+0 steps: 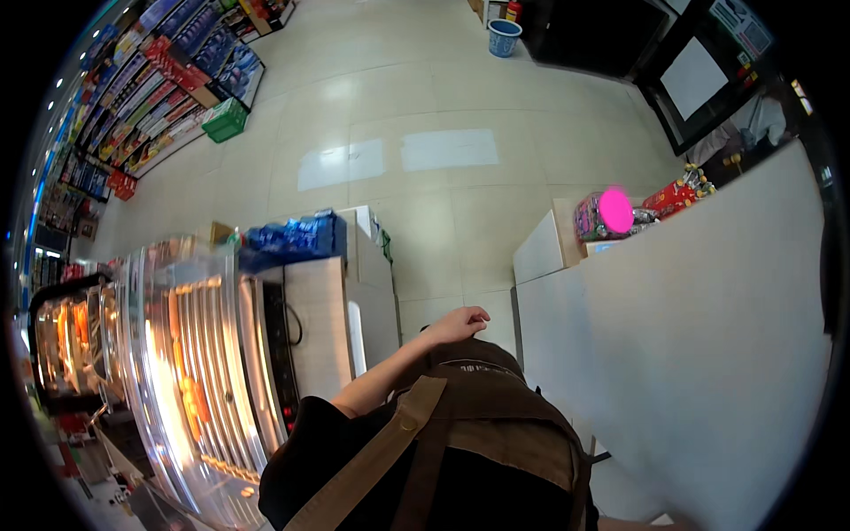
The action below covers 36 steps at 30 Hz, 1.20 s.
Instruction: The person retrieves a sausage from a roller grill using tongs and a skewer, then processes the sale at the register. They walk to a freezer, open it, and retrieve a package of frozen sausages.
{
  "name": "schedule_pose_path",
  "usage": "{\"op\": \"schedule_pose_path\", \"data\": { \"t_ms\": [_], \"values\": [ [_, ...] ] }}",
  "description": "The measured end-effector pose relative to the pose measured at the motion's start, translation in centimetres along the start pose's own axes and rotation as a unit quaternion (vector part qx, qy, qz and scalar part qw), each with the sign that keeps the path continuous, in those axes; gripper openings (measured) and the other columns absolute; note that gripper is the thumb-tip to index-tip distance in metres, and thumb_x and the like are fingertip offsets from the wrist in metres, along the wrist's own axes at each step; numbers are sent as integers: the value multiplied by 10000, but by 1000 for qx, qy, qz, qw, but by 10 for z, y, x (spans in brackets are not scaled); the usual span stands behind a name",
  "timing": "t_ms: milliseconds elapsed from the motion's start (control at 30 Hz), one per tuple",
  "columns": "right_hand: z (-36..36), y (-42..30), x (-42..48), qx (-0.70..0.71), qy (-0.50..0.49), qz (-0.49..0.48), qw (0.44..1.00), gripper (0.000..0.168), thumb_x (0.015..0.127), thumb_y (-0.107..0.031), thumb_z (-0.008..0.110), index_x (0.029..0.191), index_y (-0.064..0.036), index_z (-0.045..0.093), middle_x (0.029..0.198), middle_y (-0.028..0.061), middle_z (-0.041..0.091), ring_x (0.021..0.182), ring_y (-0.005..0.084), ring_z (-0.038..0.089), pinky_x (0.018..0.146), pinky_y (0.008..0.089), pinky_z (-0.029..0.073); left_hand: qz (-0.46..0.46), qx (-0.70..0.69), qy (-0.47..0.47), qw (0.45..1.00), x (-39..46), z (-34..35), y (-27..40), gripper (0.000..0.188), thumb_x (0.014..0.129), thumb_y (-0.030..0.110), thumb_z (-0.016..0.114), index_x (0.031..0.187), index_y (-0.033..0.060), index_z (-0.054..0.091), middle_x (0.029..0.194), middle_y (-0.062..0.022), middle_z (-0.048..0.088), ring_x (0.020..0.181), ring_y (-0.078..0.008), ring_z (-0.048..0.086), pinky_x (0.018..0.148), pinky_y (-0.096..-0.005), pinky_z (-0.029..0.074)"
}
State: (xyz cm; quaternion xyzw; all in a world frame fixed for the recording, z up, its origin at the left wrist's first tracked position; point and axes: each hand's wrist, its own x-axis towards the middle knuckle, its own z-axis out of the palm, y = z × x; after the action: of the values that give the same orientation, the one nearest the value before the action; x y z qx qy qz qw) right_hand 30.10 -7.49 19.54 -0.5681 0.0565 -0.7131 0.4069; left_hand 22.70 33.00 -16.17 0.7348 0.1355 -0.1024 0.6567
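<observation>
My left hand [459, 324] is in front of my brown apron [505, 391], palm inward, with its fingers loosely curled and nothing visible in them. It hovers over the gap between two counters, touching neither. A strip of bare skin, seemingly my right arm [631, 525], shows at the bottom edge; the right hand itself is out of view. To my left stands a lit hot dog roller grill [219, 372] behind a clear curved cover. Several sausages [192, 405] lie on its rollers. On my right is a pale counter panel [671, 345].
Blue-wrapped bottles [292, 237] stand beyond the grill. A pink-lidded candy jar [601, 216] and a red box of lollipops [674, 197] sit by the right counter. Stocked shelves [159, 99], a green crate [224, 121] and a blue bin [505, 38] stand farther off on the tiled floor [425, 245].
</observation>
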Motion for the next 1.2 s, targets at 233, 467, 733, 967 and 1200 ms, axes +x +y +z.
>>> {"op": "schedule_pose_path", "data": {
  "t_ms": [233, 467, 733, 967, 1200],
  "values": [
    [59, -5, -72, -62, 5, -23, 998, 417, 841, -229, 739, 1125, 41, 595, 1120, 166, 617, 1017, 261, 593, 907, 386, 495, -19, 38, -91, 995, 112, -79, 24, 304, 885, 237, 611, 1101, 24, 623, 948, -134, 674, 899, -237, 636, 813, -352, 503],
    [104, -61, -172, -163, 36, -44, 985, 416, 842, -238, 733, 1129, 34, 602, 1134, 161, 613, 1024, 263, 592, 907, 379, 494, 36, 95, -218, 971, 252, -177, 41, 281, 876, 242, 621, 1050, 21, 629, 923, -125, 680, 858, -254, 648, 770, -357, 511],
    [143, -178, -285, -264, 89, 20, 960, 416, 844, -249, 727, 1134, 25, 611, 1150, 156, 609, 1031, 267, 590, 908, 371, 492, 21, 176, -257, 950, 364, -391, 62, 280, 893, 248, 605, 1099, 59, 630, 963, -108, 688, 912, -215, 649, 829, -350, 507],
    [143, -272, -368, -312, 165, 83, 932, 416, 846, -260, 721, 1139, 17, 619, 1165, 151, 606, 1039, 270, 589, 908, 364, 491, -38, 447, -166, 878, 458, -560, -34, 284, 813, 274, 615, 1008, 72, 655, 983, -164, 683, 953, -330, 645, 825, -432, 509],
    [67, -319, -481, -124, 406, 346, 837, 354, 853, -103, 637, 1109, 124, 545, 1213, 231, 552, 1132, 310, 528, 1019, 413, 446, -152, 379, -389, 826, 489, -663, -177, 131, 758, 182, 615, 768, 63, 666, 730, -90, 671, 693, -260, 664, 596, -378, 522]
  ]
}}
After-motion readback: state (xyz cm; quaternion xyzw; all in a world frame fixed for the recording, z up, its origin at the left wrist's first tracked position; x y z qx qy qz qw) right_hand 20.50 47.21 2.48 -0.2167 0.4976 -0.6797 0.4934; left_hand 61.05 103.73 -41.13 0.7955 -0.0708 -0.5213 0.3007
